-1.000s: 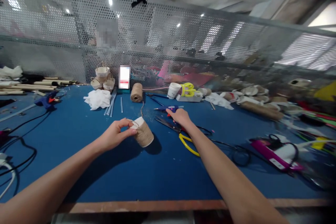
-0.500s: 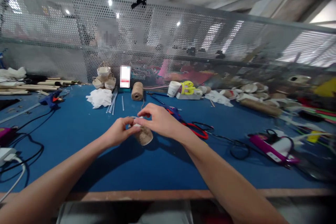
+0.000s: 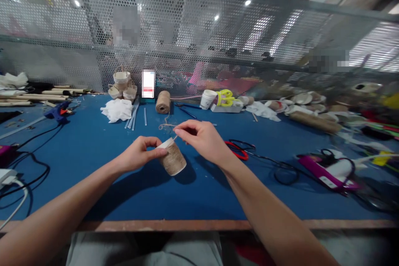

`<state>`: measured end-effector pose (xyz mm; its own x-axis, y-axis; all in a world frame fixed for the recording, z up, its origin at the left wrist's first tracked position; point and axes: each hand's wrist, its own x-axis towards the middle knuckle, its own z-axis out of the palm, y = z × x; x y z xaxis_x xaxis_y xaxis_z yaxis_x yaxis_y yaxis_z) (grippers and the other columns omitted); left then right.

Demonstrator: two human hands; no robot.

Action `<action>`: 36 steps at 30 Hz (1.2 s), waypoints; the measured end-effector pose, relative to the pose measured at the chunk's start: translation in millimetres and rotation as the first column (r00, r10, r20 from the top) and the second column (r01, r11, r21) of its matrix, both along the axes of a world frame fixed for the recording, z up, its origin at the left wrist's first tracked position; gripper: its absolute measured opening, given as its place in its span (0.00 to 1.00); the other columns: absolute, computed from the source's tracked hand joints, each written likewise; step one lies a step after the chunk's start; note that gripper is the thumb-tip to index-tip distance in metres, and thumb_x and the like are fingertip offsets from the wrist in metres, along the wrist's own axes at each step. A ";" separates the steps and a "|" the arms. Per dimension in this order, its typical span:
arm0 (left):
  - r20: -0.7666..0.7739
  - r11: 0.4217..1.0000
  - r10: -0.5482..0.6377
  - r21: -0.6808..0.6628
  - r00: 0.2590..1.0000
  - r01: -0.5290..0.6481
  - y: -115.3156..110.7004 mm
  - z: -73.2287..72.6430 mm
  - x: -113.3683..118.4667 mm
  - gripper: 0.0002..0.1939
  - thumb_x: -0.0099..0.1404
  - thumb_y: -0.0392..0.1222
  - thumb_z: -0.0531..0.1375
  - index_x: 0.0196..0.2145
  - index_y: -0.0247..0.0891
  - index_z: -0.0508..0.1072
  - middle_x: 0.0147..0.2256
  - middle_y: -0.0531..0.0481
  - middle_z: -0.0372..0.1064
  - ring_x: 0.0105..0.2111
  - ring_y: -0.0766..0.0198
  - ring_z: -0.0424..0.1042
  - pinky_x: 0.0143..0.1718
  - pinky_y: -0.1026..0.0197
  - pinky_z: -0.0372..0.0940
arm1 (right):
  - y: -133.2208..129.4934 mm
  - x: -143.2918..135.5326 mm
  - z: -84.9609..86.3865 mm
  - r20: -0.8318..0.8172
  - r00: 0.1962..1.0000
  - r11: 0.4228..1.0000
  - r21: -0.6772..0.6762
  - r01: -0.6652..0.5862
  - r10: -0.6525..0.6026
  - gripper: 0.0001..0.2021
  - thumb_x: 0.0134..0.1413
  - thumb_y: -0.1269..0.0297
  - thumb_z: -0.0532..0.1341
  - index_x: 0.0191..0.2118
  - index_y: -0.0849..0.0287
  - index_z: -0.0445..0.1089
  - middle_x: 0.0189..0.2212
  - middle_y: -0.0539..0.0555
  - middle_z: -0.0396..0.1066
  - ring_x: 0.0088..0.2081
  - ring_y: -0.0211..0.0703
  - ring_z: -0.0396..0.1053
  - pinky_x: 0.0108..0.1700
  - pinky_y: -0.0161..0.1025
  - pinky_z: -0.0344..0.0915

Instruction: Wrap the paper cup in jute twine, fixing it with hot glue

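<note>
My left hand (image 3: 141, 152) is closed on a paper cup (image 3: 174, 158) that is tilted above the blue table. Brown twine covers most of the cup's side, and a white band shows near the rim. Thumb and fingers of my right hand (image 3: 199, 138) pinch a strand of twine (image 3: 167, 125) just above the cup. That strand loops back toward the twine spool (image 3: 163, 103), which lies on its side behind my hands.
A glue gun (image 3: 57, 112) lies at left. Behind are white tissue (image 3: 116, 110), clear glue sticks (image 3: 134, 116), twine-covered cups (image 3: 122, 87), a phone (image 3: 148, 84), a white cup (image 3: 207, 99) and yellow scissors (image 3: 225, 98). A purple power strip (image 3: 327, 174) and cables lie at right.
My right hand has drawn away from the cup to the right, pulling the twine strand out. The cup, still in my left hand, shows more of its side.
</note>
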<state>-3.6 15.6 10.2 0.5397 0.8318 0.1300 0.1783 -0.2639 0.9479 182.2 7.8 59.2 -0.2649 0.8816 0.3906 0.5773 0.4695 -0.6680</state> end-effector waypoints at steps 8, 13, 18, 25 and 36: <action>0.110 0.991 -0.040 -0.124 0.993 0.053 -6.8 1.0 -0.2 0.13 0.55 0.45 0.60 0.23 0.32 0.68 0.22 0.55 0.60 0.24 0.71 0.56 0.28 0.66 0.52 | -6.9 8.9 -18.7 -0.366 0.931 0.989 -0.133 -0.068 0.015 0.05 0.47 0.66 0.62 0.31 0.62 0.71 0.21 0.47 0.67 0.21 0.31 0.62 0.25 0.31 0.62; 0.150 0.980 -0.074 -0.174 0.986 0.100 -10.4 2.7 -2.1 0.13 0.56 0.45 0.60 0.23 0.32 0.67 0.23 0.55 0.60 0.25 0.70 0.56 0.29 0.66 0.52 | -12.5 8.7 -19.4 -0.414 0.910 0.983 -0.167 -0.076 0.000 0.04 0.46 0.67 0.62 0.30 0.61 0.70 0.22 0.47 0.67 0.21 0.30 0.61 0.26 0.30 0.62; 0.176 0.974 -0.109 -0.179 0.978 0.140 -11.9 3.5 -3.6 0.12 0.57 0.44 0.60 0.23 0.32 0.67 0.25 0.54 0.62 0.26 0.70 0.57 0.30 0.66 0.53 | -15.5 10.3 -21.7 -0.417 0.908 0.973 -0.222 -0.068 -0.032 0.05 0.48 0.66 0.60 0.32 0.61 0.69 0.22 0.47 0.68 0.22 0.31 0.63 0.27 0.31 0.63; 0.217 0.971 -0.138 -0.163 0.966 0.175 -11.5 2.7 -4.6 0.11 0.57 0.44 0.61 0.24 0.32 0.69 0.28 0.51 0.64 0.30 0.67 0.61 0.34 0.64 0.56 | -15.8 11.8 -23.2 -0.413 0.907 0.954 -0.295 -0.048 -0.082 0.04 0.47 0.66 0.60 0.31 0.61 0.69 0.23 0.47 0.66 0.22 0.30 0.62 0.25 0.31 0.62; 0.311 0.959 -0.180 -0.155 0.933 0.237 -13.7 4.8 -7.3 0.11 0.56 0.43 0.62 0.23 0.33 0.71 0.28 0.50 0.65 0.32 0.66 0.63 0.35 0.64 0.57 | -16.3 10.4 -23.8 -0.444 0.895 0.936 -0.334 -0.113 -0.050 0.03 0.48 0.68 0.59 0.31 0.61 0.67 0.23 0.46 0.65 0.22 0.29 0.61 0.25 0.30 0.60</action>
<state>-10.9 1.9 15.0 0.6656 0.7288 0.1607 -0.1520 -0.0785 0.9853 192.6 -8.6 35.5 -0.1681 0.9746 0.1479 0.1744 0.1771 -0.9686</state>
